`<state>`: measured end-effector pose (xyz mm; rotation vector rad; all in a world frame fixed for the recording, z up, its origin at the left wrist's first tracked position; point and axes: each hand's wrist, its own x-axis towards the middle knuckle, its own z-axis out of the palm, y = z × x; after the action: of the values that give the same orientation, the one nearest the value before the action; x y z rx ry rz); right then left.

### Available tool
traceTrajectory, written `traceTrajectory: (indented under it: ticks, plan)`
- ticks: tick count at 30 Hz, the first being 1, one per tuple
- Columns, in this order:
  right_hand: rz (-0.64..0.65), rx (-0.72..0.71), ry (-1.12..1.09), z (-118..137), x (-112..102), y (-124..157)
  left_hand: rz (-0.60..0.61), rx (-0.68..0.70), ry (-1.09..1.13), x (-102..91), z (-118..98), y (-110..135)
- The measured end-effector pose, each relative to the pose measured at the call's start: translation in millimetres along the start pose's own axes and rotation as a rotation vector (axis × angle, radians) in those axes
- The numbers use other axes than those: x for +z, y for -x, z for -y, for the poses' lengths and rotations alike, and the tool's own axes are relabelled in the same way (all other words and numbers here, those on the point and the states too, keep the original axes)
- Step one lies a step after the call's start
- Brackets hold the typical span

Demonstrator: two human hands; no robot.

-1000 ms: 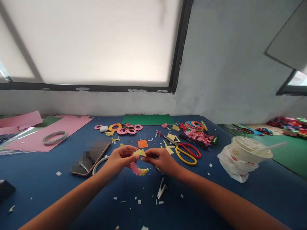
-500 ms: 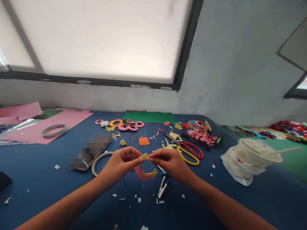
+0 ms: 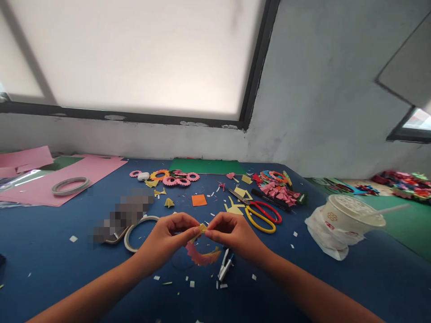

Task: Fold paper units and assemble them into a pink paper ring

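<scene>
Since the earlier frame, both hands have lowered slightly and their fingertips have drawn together over the small folded yellow paper piece (image 3: 203, 227), covering more of it; the piece is presumably under finger pressure, above the blue table (image 3: 377, 278). Clock centre: this piece. At 9 o'clock lies a white ring-shaped tape roll (image 3: 126, 240). The left hand (image 3: 170, 235) pinches the piece's left edge. At 6 o'clock hangs a curved pink-and-yellow serrated paper band (image 3: 202, 259), support hidden. The right hand (image 3: 234, 233) pinches the right edge. At 3 o'clock, a round cream tub (image 3: 346, 224) holds a pale straw (image 3: 392, 209); other contents not visible.

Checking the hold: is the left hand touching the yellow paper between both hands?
Touching: the head view shows the left hand meeting the yellow paper, no gap.
</scene>
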<state>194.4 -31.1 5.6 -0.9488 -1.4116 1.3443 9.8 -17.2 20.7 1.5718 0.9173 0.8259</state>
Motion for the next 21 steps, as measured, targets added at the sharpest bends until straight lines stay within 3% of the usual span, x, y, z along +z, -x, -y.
traceTrajectory:
  ticks: [21]
  plan:
    - [0.024,0.077,0.048,1.6,0.1,5.4,0.091,0.004,-0.111,1.6,-1.0,5.7]
